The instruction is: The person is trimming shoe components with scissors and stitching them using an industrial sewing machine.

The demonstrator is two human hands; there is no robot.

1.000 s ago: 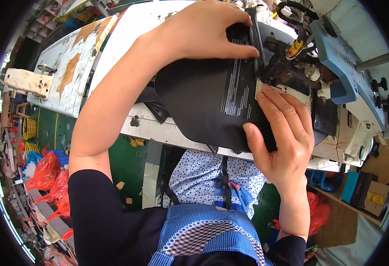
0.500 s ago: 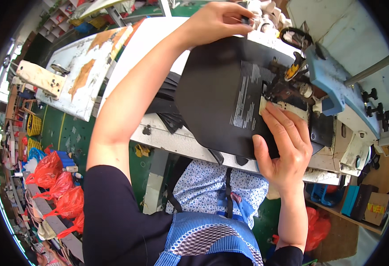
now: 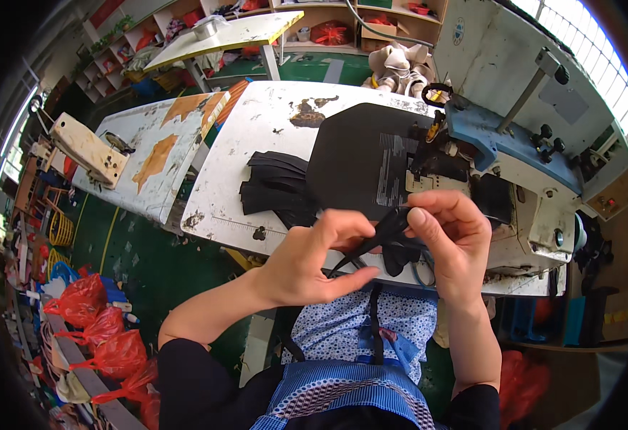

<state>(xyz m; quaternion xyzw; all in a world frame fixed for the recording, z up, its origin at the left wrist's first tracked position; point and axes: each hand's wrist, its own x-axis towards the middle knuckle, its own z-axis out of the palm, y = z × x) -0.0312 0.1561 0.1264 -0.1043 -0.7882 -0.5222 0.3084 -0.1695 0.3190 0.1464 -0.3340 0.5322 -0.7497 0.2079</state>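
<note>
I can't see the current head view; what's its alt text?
A person's right hand pinches a black strip, the left hand near its other end. Beyond, a white table holds a black panel, black pieces and a worn machine.

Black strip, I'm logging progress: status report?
Right hand pinches black strip. Left hand alongside, grip unclear. Black pieces on worktable beyond, not blocking hands.

No legible lettering or numbers.

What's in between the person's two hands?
A narrow black strip: the head view shows it between the left hand and the right hand.
</note>
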